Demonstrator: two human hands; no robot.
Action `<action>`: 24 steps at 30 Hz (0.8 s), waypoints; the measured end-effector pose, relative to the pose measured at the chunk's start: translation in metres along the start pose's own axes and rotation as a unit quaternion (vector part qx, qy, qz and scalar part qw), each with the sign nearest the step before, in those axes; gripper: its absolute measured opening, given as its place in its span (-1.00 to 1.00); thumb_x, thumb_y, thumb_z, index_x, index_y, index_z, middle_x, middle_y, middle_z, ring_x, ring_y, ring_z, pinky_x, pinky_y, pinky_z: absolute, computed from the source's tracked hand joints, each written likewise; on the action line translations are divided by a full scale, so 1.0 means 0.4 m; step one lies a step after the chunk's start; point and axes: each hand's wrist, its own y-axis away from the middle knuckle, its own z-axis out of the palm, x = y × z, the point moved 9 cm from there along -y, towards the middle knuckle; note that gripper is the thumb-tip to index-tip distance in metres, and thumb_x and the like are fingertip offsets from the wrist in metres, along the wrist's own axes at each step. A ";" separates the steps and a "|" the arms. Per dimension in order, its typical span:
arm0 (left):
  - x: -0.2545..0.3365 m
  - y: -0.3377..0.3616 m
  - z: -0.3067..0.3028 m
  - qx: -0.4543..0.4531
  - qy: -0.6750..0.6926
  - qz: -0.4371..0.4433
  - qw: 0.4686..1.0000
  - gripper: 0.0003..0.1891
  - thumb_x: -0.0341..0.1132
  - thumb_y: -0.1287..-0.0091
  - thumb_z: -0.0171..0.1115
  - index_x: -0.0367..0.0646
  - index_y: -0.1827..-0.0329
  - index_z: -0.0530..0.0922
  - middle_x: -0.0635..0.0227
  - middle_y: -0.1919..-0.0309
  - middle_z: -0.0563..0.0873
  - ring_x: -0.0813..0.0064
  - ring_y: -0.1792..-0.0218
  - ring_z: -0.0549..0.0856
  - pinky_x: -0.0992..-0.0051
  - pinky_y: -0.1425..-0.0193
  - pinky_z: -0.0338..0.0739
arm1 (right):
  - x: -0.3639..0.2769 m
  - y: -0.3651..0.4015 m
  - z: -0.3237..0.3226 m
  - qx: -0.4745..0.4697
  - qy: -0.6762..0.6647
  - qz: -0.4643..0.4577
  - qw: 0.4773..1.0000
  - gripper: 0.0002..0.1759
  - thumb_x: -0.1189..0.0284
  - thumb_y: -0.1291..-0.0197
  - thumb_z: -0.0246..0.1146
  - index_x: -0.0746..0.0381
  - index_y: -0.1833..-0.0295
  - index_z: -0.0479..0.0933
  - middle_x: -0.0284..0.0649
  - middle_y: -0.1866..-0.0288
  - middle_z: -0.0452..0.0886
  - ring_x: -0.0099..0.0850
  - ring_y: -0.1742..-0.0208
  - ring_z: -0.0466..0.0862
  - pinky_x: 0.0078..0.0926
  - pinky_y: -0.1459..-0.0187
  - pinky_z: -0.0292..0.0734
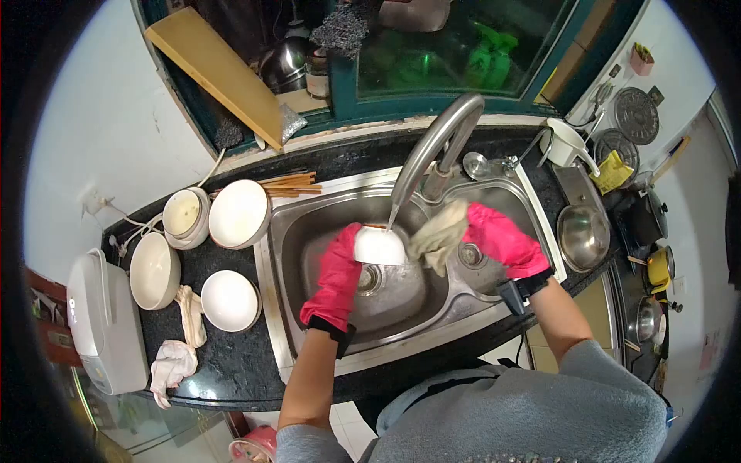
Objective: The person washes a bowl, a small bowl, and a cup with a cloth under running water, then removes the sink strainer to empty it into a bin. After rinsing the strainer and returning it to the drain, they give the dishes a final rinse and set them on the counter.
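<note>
While a thin stream runs from the faucet [432,150], the left hand [337,279] (in a pink rubber glove) has its grip closed on the edge of a white bowl [378,248]. This bowl is in the middle of the frame, over the sink [401,312] and right below the spout. It seems to be held there tilted so that the water falls on it and runs off into the basin, not on the counter [231,363]. The right hand [502,239], also gloved, is just to the right of the bowl. Its grip is clenched around a pale cloth [438,235], whose loose end touches or almost touches the bowl (I cannot tell which). I judge the cloth is bunched like this so that it presses well on a surface.

At the left of the frame four other pale bowls [239,214] stand on the dark counter, apart from the sink. A crumpled rag [181,347] lies among them, and a white rice cooker [104,324] stands at the far left. Wooden chopsticks [293,183] lie just above the upper left corner of the sink. At the right a steel bowl [583,235] rests beside the basin. The curved neck of the faucet passes over both hands, so it is the one thing that would stand in the way of lifting the bowl straight up.
</note>
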 end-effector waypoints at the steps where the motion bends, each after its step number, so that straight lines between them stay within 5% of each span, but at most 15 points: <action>1: 0.036 0.002 0.018 -0.020 -0.085 -0.009 0.996 -0.63 -0.39 -0.43 0.03 -0.16 -0.29 0.48 0.11 -0.17 0.63 0.25 -0.18 0.62 0.38 -0.32 0.45 | -0.099 0.030 -0.003 0.010 0.213 -0.118 0.970 -0.62 0.38 -0.41 0.17 0.25 -0.28 0.45 -0.28 -0.13 0.61 -0.41 -0.09 0.60 -0.41 -0.17 0.50; 2: 0.062 -0.001 0.036 -0.039 -0.169 -0.017 0.985 -0.60 -0.43 -0.42 0.00 -0.17 -0.31 0.44 0.07 -0.19 0.61 0.19 -0.22 0.60 0.36 -0.36 0.43 | -0.174 0.062 0.016 0.021 0.414 -0.228 0.881 -0.57 0.42 -0.38 0.20 0.25 -0.32 0.41 -0.30 -0.11 0.63 -0.35 -0.09 0.62 -0.35 -0.20 0.50; 3: 0.064 -0.008 0.049 -0.041 -0.168 -0.013 0.985 -0.60 -0.43 -0.42 0.00 -0.17 -0.31 0.44 0.07 -0.19 0.61 0.19 -0.22 0.60 0.36 -0.36 0.43 | -0.183 0.063 -0.005 0.025 0.415 -0.230 0.880 -0.57 0.42 -0.38 0.20 0.25 -0.32 0.41 -0.30 -0.11 0.63 -0.35 -0.09 0.62 -0.35 -0.20 0.50; 5: 0.105 -0.020 0.055 -0.006 -0.175 0.057 0.983 -0.60 -0.43 -0.43 -0.02 -0.19 -0.33 0.42 0.05 -0.21 0.59 0.17 -0.26 0.56 0.35 -0.39 0.39 | -0.157 0.046 -0.114 0.082 0.035 -0.155 0.984 -0.58 0.41 -0.40 0.15 0.25 -0.32 0.40 -0.22 -0.19 0.60 -0.30 -0.16 0.59 -0.33 -0.28 0.44; 7: 0.129 -0.030 0.062 -0.005 -0.164 0.026 0.986 -0.60 -0.44 -0.43 -0.03 -0.20 -0.33 0.42 0.05 -0.22 0.58 0.16 -0.27 0.55 0.35 -0.39 0.39 | -0.166 0.048 -0.140 0.058 0.014 -0.187 0.981 -0.63 0.40 -0.42 0.10 0.24 -0.28 0.45 -0.16 -0.25 0.56 -0.35 -0.25 0.53 -0.38 -0.33 0.38; 9: 0.106 -0.046 0.061 0.002 -0.115 0.008 0.993 -0.57 -0.49 -0.38 0.03 -0.20 -0.33 0.42 0.03 -0.20 0.59 0.17 -0.24 0.56 0.33 -0.38 0.39 | -0.155 0.067 -0.124 0.083 0.410 -0.193 0.888 -0.67 0.35 -0.46 0.06 0.24 -0.21 0.52 -0.19 -0.14 0.61 -0.38 -0.21 0.55 -0.39 -0.27 0.40; 11: 0.143 -0.024 0.071 -0.018 -0.064 0.031 0.997 -0.51 -0.53 -0.29 0.17 -0.20 -0.32 0.43 0.04 -0.15 0.61 0.22 -0.19 0.58 0.34 -0.34 0.41 | -0.004 0.027 -0.201 0.075 0.458 -0.091 0.881 -0.74 0.37 -0.43 0.12 0.25 -0.09 0.58 -0.20 -0.03 0.65 -0.38 -0.11 0.59 -0.38 -0.22 0.43; 12: 0.149 -0.006 0.076 -0.017 -0.007 0.017 1.000 -0.57 -0.52 -0.30 0.18 -0.21 -0.25 0.46 0.11 -0.07 0.64 0.25 -0.13 0.61 0.34 -0.23 0.49 | 0.026 0.029 -0.154 0.040 0.410 0.038 0.910 -0.77 0.34 -0.39 0.19 0.24 -0.01 0.60 -0.22 0.04 0.66 -0.38 -0.03 0.60 -0.38 -0.19 0.45; 15: 0.106 0.025 0.091 -0.072 0.074 -0.085 0.991 -0.61 -0.43 -0.35 0.22 -0.24 -0.24 0.48 0.19 -0.02 0.65 0.30 -0.07 0.64 0.37 -0.05 0.65 | 0.055 -0.078 -0.129 -0.019 0.354 -0.038 0.934 -0.74 0.27 -0.37 0.23 0.22 0.01 0.60 -0.25 0.07 0.67 -0.40 -0.01 0.59 -0.40 -0.16 0.45; 17: 0.099 0.089 0.136 -0.090 0.395 -0.232 0.884 -0.58 -0.38 -0.38 0.22 -0.26 -0.28 0.46 0.23 -0.06 0.65 0.29 -0.06 0.65 0.35 -0.01 0.71 | -0.004 -0.142 -0.215 0.192 0.218 -0.146 0.946 -0.66 0.23 -0.40 0.22 0.26 -0.08 0.57 -0.29 0.06 0.65 -0.43 0.00 0.59 -0.44 -0.12 0.46; 19: 0.122 0.106 0.135 -0.094 0.416 -0.242 0.871 -0.55 -0.37 -0.37 0.23 -0.27 -0.31 0.44 0.23 -0.08 0.64 0.22 -0.03 0.67 0.27 -0.05 0.71 | -0.103 -0.228 -0.203 0.215 0.168 -0.230 0.934 -0.58 0.15 -0.42 0.19 0.24 -0.18 0.53 -0.36 0.08 0.63 -0.52 0.09 0.55 -0.52 0.01 0.44; 21: 0.099 0.137 0.152 -0.092 0.451 -0.325 0.826 -0.58 -0.37 -0.37 0.23 -0.30 -0.26 0.46 0.17 -0.07 0.64 0.19 0.01 0.69 0.28 -0.06 0.71 | -0.134 -0.346 -0.182 0.128 0.083 -0.186 0.971 -0.55 0.07 -0.42 0.16 0.16 -0.20 0.53 -0.41 0.15 0.62 -0.60 0.20 0.52 -0.58 0.18 0.38; 22: 0.095 0.128 0.126 -0.141 0.199 -0.131 0.961 -0.58 -0.34 -0.36 0.25 -0.33 -0.23 0.46 0.10 -0.05 0.64 0.13 0.04 0.71 0.25 -0.03 0.71 | -0.144 -0.361 -0.155 0.135 0.071 -0.148 0.977 -0.53 0.04 -0.43 0.14 0.17 -0.19 0.54 -0.38 0.22 0.61 -0.53 0.25 0.53 -0.53 0.21 0.41; 23: 0.123 0.137 0.120 -0.139 0.196 -0.134 0.961 -0.58 -0.34 -0.36 0.25 -0.33 -0.23 0.46 0.10 -0.05 0.64 0.13 0.04 0.71 0.25 -0.03 0.71 | -0.159 -0.378 -0.117 0.133 0.067 -0.146 0.978 -0.53 0.04 -0.43 0.14 0.17 -0.19 0.54 -0.38 0.22 0.61 -0.53 0.25 0.53 -0.53 0.21 0.41; 24: 0.140 0.159 0.113 -0.083 0.318 -0.239 0.914 -0.57 -0.33 -0.37 0.26 -0.34 -0.23 0.44 0.09 -0.05 0.64 0.11 0.05 0.72 0.24 0.01 0.71 | -0.187 -0.391 -0.064 0.098 0.080 -0.182 0.975 -0.52 0.03 -0.43 0.13 0.18 -0.18 0.55 -0.36 0.21 0.63 -0.50 0.24 0.56 -0.51 0.20 0.44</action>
